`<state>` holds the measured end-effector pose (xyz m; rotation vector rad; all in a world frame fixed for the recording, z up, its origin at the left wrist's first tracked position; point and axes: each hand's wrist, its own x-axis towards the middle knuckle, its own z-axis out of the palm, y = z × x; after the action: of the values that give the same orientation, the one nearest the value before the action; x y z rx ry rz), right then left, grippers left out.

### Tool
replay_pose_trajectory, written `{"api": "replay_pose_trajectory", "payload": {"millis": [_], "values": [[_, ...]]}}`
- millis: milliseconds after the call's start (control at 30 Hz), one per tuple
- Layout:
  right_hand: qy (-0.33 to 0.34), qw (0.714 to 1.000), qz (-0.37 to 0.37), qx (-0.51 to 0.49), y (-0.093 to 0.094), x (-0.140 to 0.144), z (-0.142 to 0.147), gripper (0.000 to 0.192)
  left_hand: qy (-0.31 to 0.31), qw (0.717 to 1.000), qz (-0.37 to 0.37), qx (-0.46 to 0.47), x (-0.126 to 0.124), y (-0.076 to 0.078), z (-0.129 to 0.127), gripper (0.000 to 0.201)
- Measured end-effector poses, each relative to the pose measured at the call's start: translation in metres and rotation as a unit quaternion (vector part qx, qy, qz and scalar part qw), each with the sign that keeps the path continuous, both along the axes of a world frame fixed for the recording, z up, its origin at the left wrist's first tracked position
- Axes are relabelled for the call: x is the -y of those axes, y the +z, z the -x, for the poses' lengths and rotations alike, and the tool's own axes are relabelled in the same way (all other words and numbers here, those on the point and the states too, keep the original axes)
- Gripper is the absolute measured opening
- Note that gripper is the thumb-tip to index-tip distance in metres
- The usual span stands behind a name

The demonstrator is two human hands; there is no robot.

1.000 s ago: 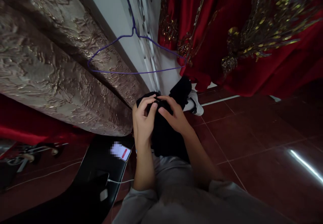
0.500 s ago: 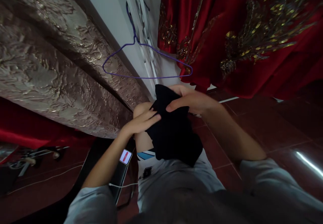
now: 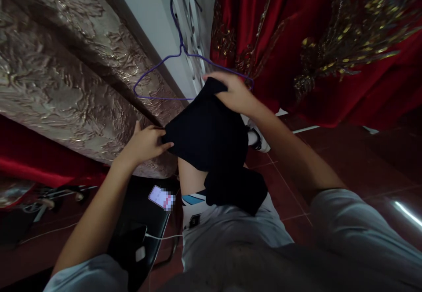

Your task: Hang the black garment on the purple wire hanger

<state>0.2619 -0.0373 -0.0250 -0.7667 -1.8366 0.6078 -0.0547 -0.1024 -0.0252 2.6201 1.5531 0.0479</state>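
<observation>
A piece of black cloth (image 3: 211,138), which looks like a garment, is stretched between my two hands above my lap. Its lower part lies bunched on my thighs. My left hand (image 3: 147,142) pinches the cloth's left corner between its fingers. My right hand (image 3: 234,92) grips the upper right corner, with the thumb on top and the other fingers partly hidden behind the edge. Just beyond the cloth, a purple hanger (image 3: 158,63) hangs from a white metal rack (image 3: 191,28); my right hand overlaps its right end in view.
Embossed beige fabric (image 3: 66,72) hangs at the left, red satin with gold sequins (image 3: 280,63) at the right. Beside my left leg, a black seat (image 3: 132,213) bears a lit phone (image 3: 160,196) and a white cable (image 3: 165,238). My shoe (image 3: 262,140) rests on red tiles (image 3: 290,191).
My hands have spread apart, left hand toward the left and right hand upward, pulling the bunched black cloth out wide. The view has shifted slightly.
</observation>
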Motion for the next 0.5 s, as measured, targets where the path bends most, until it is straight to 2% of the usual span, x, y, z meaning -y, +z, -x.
{"api": "replay_pose_trajectory", "payload": {"millis": [67,133,200,267,333,433,500], "values": [[-0.008,0.998,0.060,0.029,-0.030,-0.018,0.008,0.024,-0.020,0.995,0.061,0.070,0.003,0.001,0.009,0.036],[-0.040,0.993,0.105,0.022,-0.052,-0.024,0.011,0.020,-0.052,0.976,0.153,0.142,0.008,-0.003,0.015,0.035],[-0.071,0.990,0.119,0.001,-0.062,-0.020,0.007,0.013,-0.041,0.975,0.185,0.118,0.011,-0.012,0.024,0.036],[-0.098,0.989,0.109,-0.011,-0.060,-0.012,-0.005,0.016,0.006,0.988,0.151,0.029,0.009,-0.023,0.037,0.035],[-0.129,0.986,0.102,-0.011,-0.051,-0.003,-0.019,0.030,0.032,0.995,0.092,-0.005,0.002,-0.030,0.051,0.037],[-0.153,0.982,0.114,-0.007,-0.037,0.006,-0.035,0.040,0.023,0.991,-0.043,0.124,-0.011,-0.023,0.059,0.040],[-0.144,0.981,0.133,-0.014,-0.033,0.010,-0.037,0.039,0.030,0.960,-0.157,0.229,-0.017,-0.010,0.049,0.040]]}}
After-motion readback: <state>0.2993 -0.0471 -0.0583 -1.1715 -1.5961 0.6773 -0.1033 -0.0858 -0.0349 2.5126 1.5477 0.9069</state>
